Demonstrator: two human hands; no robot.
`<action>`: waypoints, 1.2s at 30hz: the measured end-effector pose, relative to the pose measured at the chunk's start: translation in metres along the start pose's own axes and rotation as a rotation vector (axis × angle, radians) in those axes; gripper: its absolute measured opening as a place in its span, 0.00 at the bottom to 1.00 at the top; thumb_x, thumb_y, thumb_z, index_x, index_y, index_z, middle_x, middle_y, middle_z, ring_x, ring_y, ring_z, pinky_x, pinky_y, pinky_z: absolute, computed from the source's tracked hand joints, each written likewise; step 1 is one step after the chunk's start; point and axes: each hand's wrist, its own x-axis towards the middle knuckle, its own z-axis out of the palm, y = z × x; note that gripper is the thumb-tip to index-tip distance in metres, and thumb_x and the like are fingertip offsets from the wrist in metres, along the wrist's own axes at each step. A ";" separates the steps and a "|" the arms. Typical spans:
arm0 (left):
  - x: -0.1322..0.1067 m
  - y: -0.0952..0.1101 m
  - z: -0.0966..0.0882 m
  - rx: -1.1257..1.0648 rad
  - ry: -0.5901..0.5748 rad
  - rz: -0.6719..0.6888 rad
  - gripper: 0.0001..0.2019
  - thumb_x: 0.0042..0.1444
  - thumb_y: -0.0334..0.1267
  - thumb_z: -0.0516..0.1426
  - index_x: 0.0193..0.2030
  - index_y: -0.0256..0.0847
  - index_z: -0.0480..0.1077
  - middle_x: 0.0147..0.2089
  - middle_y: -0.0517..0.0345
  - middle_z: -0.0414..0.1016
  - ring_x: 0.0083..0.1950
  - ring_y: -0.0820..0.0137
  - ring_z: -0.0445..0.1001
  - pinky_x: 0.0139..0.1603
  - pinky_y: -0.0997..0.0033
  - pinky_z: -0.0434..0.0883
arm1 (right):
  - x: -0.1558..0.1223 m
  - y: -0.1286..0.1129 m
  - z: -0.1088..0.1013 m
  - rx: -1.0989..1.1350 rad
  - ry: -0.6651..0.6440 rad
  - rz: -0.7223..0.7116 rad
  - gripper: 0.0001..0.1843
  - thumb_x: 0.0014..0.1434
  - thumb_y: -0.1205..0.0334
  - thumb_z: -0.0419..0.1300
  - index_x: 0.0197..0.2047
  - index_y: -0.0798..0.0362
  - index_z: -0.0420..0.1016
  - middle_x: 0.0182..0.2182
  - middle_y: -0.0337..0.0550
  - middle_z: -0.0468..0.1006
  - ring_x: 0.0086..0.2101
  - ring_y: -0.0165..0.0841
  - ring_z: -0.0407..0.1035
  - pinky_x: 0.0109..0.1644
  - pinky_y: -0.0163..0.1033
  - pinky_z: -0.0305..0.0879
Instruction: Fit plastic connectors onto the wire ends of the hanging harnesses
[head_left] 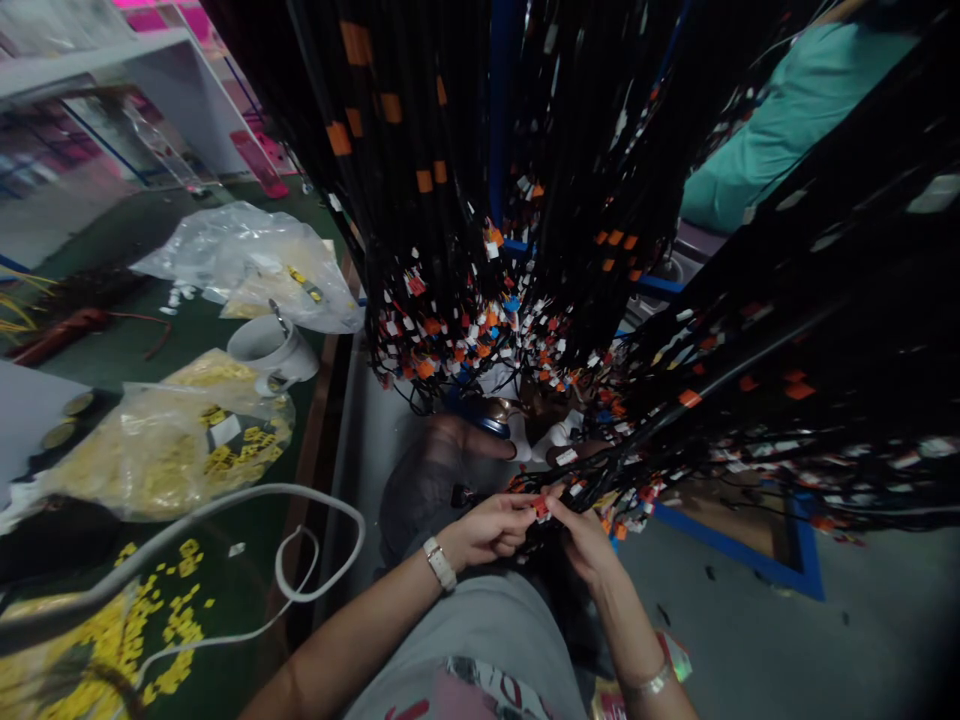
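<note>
Black wire harnesses (570,200) hang in dense bundles in front of the person, their lower ends carrying many small red, orange, white and blue connectors and tags. Below the bundles, the left hand (487,530) and the right hand (589,545) meet fingertip to fingertip. Between them sits a small red connector (540,508), joined to thin black wires that run up and to the right. The grip of each hand is narrow: thumb and forefinger are pinched onto the connector from opposite sides. The left wrist carries a white watch (440,563); the right wrist carries a metal bracelet (651,683).

To the person's left stands a green-topped bench (240,580). On it:
- a clear bag of yellow labels (165,450);
- a white mug (271,352), just behind that bag;
- a second clear bag (247,260), farther back;
- a white cable (315,560), looping over the bench edge;
- loose yellow labels (172,620), scattered near the front.

A person in teal clothing (795,110) is partly visible behind the harnesses at upper right.
</note>
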 end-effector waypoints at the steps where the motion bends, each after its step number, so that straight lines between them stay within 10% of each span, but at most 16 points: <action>1: 0.000 -0.001 0.000 -0.004 0.004 0.000 0.28 0.47 0.45 0.64 0.55 0.40 0.65 0.18 0.74 0.41 0.17 0.84 0.37 0.18 0.78 0.34 | 0.000 0.000 0.000 -0.001 -0.003 -0.001 0.11 0.41 0.57 0.71 0.24 0.50 0.74 0.26 0.35 0.74 0.29 0.30 0.64 0.36 0.35 0.59; 36: 0.008 -0.009 0.011 0.061 0.216 0.227 0.24 0.46 0.50 0.63 0.41 0.30 0.69 0.14 0.76 0.45 0.15 0.84 0.38 0.17 0.75 0.37 | 0.004 0.004 -0.002 -0.031 -0.024 -0.028 0.13 0.43 0.56 0.70 0.24 0.51 0.70 0.27 0.37 0.70 0.32 0.32 0.61 0.38 0.38 0.57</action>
